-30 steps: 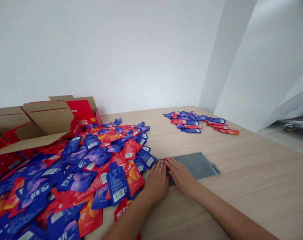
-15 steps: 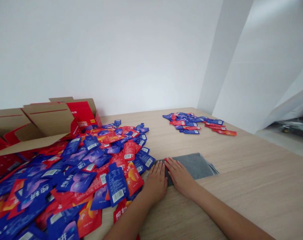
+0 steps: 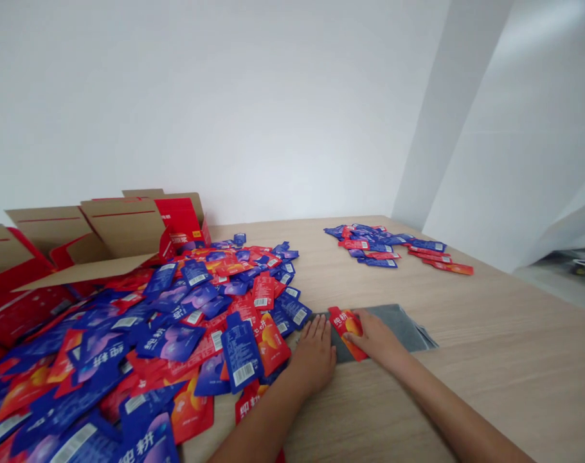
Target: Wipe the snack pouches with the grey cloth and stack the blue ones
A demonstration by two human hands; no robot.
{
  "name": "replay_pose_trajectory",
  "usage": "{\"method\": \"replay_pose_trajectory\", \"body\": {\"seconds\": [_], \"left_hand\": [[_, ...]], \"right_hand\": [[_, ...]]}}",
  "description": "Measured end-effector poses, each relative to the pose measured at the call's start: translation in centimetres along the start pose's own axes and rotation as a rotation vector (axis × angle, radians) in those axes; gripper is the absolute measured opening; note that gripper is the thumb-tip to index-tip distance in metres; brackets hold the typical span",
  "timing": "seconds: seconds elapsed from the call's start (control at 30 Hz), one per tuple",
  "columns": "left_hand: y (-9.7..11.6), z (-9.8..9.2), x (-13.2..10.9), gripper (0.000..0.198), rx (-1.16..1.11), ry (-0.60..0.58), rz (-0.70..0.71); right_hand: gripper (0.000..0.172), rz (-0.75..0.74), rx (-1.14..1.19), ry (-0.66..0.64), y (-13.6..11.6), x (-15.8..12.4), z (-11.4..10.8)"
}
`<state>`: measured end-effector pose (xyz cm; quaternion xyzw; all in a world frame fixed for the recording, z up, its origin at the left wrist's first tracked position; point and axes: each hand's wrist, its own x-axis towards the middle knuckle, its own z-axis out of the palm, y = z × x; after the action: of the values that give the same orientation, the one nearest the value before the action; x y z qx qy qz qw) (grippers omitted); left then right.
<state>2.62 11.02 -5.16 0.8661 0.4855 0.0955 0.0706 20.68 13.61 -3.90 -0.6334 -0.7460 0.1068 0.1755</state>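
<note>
Grips a red sachet (image 3: 345, 325) in the right hand (image 3: 378, 339), fingers closed on its right end, printed face up with white characters and an orange picture showing. Holds it low over the left end of a grey cloth (image 3: 405, 321) folded flat on the wooden table (image 3: 490, 366); touching the cloth or just clear of it, cannot tell.

Rests the left hand (image 3: 316, 352) palm down on the table just left of the sachet, fingers straight and close together, slack, grasping nothing. Fingertips (image 3: 323, 323) at the cloth's left edge, forearm running back along the rim of the sachets beside it.

Left of both hands, a large heap (image 3: 177, 321) of blue and red sachets, loose and overlapping, spread from the near edge back toward the wall, many with white barcode labels turned up. Nearest to the left hand, a blue barcode sachet (image 3: 241, 354) lying over a red one with an orange picture.

Behind the heap, open cardboard cartons (image 3: 119, 231), brown and red, flaps raised. Far across the table, well apart from both hands, a small heap (image 3: 393, 247) of the same blue and red sachets, spread thin in a low band. Beyond everything, a plain white wall (image 3: 254, 109).
</note>
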Motion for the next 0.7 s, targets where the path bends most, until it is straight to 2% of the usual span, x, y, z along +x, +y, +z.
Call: {"method": "replay_pose_trajectory", "body": {"seconds": [0.07,0.17,0.27,0.33,0.43,0.57,0.7], "left_hand": [[0.0,0.0,-0.1,0.056,-0.016,0.006,0.004],[-0.1,0.0,-0.1,0.056,-0.045,0.014,0.006],[0.0,-0.1,-0.1,0.059,-0.093,0.016,-0.015],[0.2,-0.1,0.0,0.062,-0.125,0.022,-0.042],[0.4,-0.1,0.0,0.063,-0.14,0.017,-0.072],[0.4,-0.1,0.0,0.058,-0.13,0.022,-0.044],[0.4,-0.4,0.0,0.047,-0.11,0.021,-0.029]], "right_hand": [[0.036,0.085,0.071,-0.054,-0.3,0.2,-0.1],[0.029,0.154,0.221,-0.018,-0.5,1.0,0.2],[0.033,0.167,0.452,0.064,-1.4,2.6,-0.4],[0.039,0.165,0.596,0.108,-3.0,4.0,-1.3],[0.042,0.141,0.79,0.133,-7.3,6.1,-2.5],[0.034,0.095,0.877,-0.166,-14.8,8.6,-1.5],[0.031,-0.041,0.951,-0.298,-21.6,11.2,0.0]]}}
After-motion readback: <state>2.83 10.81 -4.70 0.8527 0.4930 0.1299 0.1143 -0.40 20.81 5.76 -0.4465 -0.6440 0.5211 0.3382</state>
